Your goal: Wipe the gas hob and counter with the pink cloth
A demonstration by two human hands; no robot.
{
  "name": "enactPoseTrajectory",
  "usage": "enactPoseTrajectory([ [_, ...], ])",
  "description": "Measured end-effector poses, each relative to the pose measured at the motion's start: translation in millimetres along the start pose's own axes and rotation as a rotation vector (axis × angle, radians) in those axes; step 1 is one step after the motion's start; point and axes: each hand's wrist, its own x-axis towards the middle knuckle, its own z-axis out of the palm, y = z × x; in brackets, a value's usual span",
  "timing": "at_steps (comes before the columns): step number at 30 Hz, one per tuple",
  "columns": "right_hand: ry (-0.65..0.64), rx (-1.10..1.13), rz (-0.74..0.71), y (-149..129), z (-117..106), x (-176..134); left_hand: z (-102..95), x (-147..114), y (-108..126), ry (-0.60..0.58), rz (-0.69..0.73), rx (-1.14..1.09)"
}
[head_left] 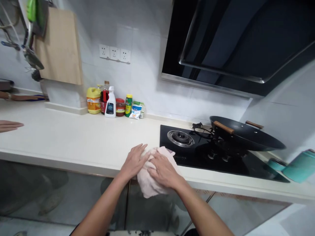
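A pale pink cloth [147, 185] lies bunched at the counter's front edge, part of it hanging over. My right hand [162, 168] presses on top of it, fingers bent into the bunched fabric and thumb apart. At the cloth's left side is my left hand [134, 162], its fingers stretched out over the counter [81, 137] and its thumb against the cloth. A corner of the cloth reaches the front left of the black gas stove [182, 158].
A wok [248, 134] sits on the right burner, below the range hood [221, 42]. Bottles and jars, including a white spray bottle [111, 103], line the wall. Turquoise containers [299, 167] stand far right. Another person's hand [10, 126] rests at the left edge.
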Motion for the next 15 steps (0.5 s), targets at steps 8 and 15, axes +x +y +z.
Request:
enactPoseTrajectory([
  [8,0.067,0.111,0.163,71.1,-34.0,-56.4,-7.0,0.7,17.3,-0.162,0.099,0.214],
  [15,0.052,-0.086,0.633,147.9,-64.7,-53.2,-5.3,0.6,17.5,-0.160,0.121,0.277],
])
